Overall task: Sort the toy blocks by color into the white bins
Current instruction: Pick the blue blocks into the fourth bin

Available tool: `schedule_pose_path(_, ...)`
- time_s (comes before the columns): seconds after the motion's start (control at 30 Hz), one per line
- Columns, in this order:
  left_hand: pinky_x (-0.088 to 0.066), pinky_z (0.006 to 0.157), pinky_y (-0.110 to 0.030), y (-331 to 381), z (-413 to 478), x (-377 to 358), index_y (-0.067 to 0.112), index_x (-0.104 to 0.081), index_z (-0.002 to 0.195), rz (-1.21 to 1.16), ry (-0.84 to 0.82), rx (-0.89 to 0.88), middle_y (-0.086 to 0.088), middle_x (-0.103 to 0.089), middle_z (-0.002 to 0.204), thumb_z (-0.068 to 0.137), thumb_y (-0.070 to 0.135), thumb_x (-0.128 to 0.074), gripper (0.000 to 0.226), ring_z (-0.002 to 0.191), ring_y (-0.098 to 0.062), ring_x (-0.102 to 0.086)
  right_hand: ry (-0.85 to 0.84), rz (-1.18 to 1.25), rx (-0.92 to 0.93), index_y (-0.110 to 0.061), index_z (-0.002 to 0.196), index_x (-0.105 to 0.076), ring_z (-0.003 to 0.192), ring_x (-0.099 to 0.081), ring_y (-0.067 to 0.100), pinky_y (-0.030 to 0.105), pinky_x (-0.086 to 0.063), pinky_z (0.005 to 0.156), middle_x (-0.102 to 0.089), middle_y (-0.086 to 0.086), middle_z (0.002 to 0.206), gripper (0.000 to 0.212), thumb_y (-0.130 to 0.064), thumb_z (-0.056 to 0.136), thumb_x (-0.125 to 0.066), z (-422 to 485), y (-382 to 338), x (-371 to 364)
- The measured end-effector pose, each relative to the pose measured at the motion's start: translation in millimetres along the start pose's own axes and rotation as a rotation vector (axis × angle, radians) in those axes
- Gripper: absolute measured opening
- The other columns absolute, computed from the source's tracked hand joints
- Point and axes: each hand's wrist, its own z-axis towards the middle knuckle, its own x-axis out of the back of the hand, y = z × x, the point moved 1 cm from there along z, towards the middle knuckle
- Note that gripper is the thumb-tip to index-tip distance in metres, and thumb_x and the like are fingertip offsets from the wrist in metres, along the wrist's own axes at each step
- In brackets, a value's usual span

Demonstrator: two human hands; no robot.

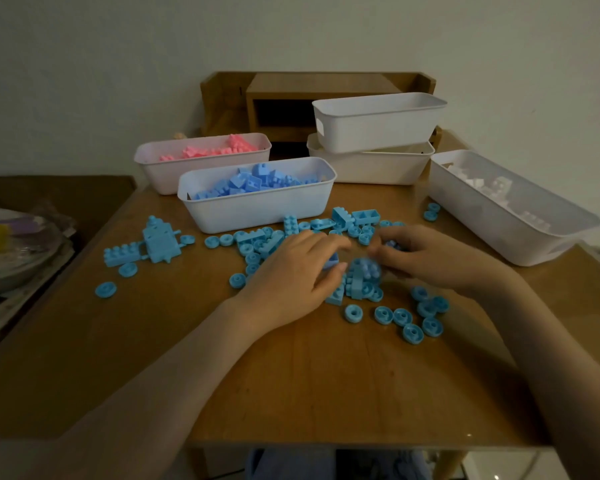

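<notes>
Looking down, I see the left hand (pixel 291 275) pinching a block (pixel 331 260), the right hand (pixel 426 258) curled, its hold unclear, over likely light, stiff, slick blocks (pixel 361 275) on the table (pixel 291 375) near the blue bin (pixel 257 209); I'd grip flat sides.

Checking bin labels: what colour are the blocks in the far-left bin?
Pink blocks, best seen in the head view.

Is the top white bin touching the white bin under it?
Touching. Head view shows the top bin sitting directly on the rim of the lower bin.
</notes>
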Motion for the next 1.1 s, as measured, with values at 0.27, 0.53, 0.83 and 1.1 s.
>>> schedule_pose_path(0.27, -0.035, 0.081, -0.013, 9.8, 0.0, 1.9, 0.017, -0.044, 0.125, -0.179, 0.008, 0.051, 0.014, -0.042, 0.108, 0.090, 0.040, -0.046, 0.041, 0.102, -0.003, -0.039, -0.027, 0.572, 0.069, 0.002, 0.100, -0.056, 0.053, -0.044, 0.009, 0.018, -0.039, 0.051, -0.056, -0.001, 0.067, 0.037, -0.033, 0.089, -0.047, 7.5, -11.5, -16.4)
schedule_pose_path(0.53, -0.030, 0.073, -0.011, 2.8, 2.8, 0.6, 0.014, -0.055, 0.095, -0.013, 0.192, 0.028, 0.014, -0.044, 0.089, 0.090, 0.040, -0.050, 0.027, 0.085, 0.000, -0.039, -0.044, 0.922, -0.109, -0.009, 0.091, -0.056, 0.061, -0.049, 0.014, 0.024, -0.041, 0.057, -0.056, 0.007, 0.075, 0.063, -0.058, 0.094, -0.017, 15.8, -4.2, -18.0)
schedule_pose_path(0.83, -0.029, 0.075, -0.015, -4.8, 1.4, -2.5, 0.014, -0.058, 0.096, 0.113, 0.169, 0.142, 0.000, -0.055, 0.091, 0.089, 0.043, -0.048, 0.032, 0.090, -0.011, -0.046, -0.087, 1.116, -0.087, -0.009, 0.122, -0.056, 0.100, -0.058, 0.023, 0.025, -0.053, 0.081, -0.057, 0.016, 0.116, 0.040, -0.004, 0.084, -0.046, 14.1, 0.3, -9.9)
schedule_pose_path(1.1, -0.027, 0.073, -0.015, -3.8, 0.5, -1.8, 0.016, -0.058, 0.099, 0.143, 0.126, 0.175, 0.004, -0.054, 0.095, 0.087, 0.036, -0.060, 0.024, 0.094, -0.009, -0.045, -0.048, 0.872, -0.107, -0.010, 0.117, -0.059, 0.103, -0.064, 0.015, 0.018, -0.054, 0.080, -0.062, 0.010, 0.115, 0.029, -0.001, 0.091, -0.047, 13.7, 1.9, -11.8)
